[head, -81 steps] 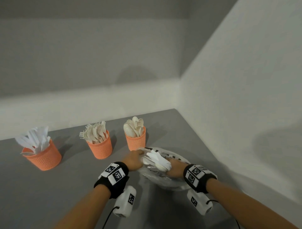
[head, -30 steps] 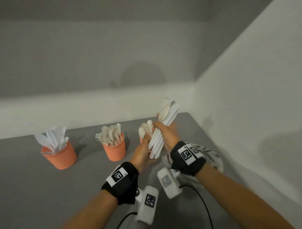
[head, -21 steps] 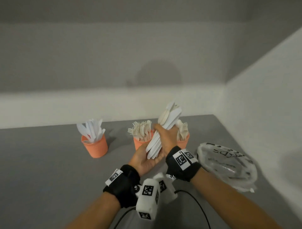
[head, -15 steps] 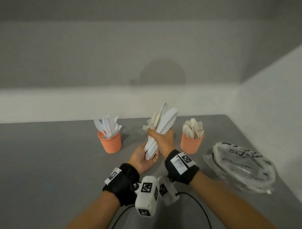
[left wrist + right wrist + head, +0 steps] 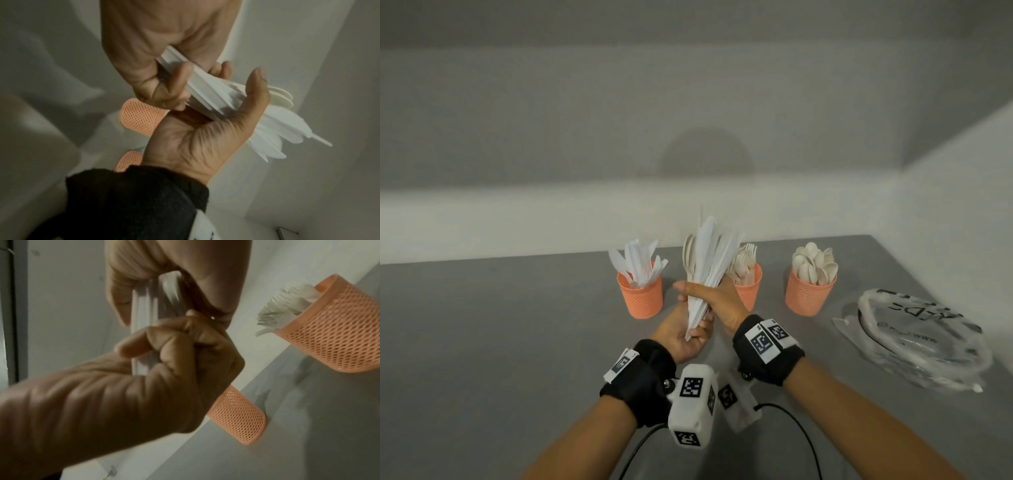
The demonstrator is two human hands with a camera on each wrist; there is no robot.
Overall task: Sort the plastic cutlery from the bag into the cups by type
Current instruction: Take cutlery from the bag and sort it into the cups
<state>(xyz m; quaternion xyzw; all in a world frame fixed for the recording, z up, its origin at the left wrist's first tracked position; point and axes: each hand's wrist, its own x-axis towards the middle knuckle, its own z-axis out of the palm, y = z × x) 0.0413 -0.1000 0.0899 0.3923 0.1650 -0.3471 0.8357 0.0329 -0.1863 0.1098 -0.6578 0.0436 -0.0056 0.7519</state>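
- Since half a second ago, the bundle of cutlery (image 5: pixel 705 270) has been carried leftward, so that it is now seen between the knife cup (image 5: pixel 641 297) and the fork cup (image 5: pixel 749 290) rather than before the fork cup alone; the view has swung left as well.
- A grey surface (image 5: pixel 482 342) is bounded by pale walls at the back and on the right.
- A crumpled clear plastic bag (image 5: pixel 921 339) with dark lettering lies on the surface at the right, well apart from the hands.
- Three orange mesh cups stand in a row near the back edge: knives at the left, forks in the middle, and the spoon cup (image 5: pixel 810 294) at the right, nearest the bag.
- The fork cup is partly hidden behind the right hand (image 5: pixel 722 301) and the raised bundle.
- The bundle is held upright and slightly fanned above the surface; knives and at least one spoon bowl can be made out in it.
- The right hand's grip is closed round the middle of the bundle, fingers wrapped about the handles.
- The left hand (image 5: pixel 681 334) is cupped under the lower ends, palm up; in the left wrist view its thumb (image 5: pixel 257 91) is laid along the bundle and its fingers are curled behind it.
- Black wrist bands with white marker tags are worn on both forearms, and a dark cable trails below.
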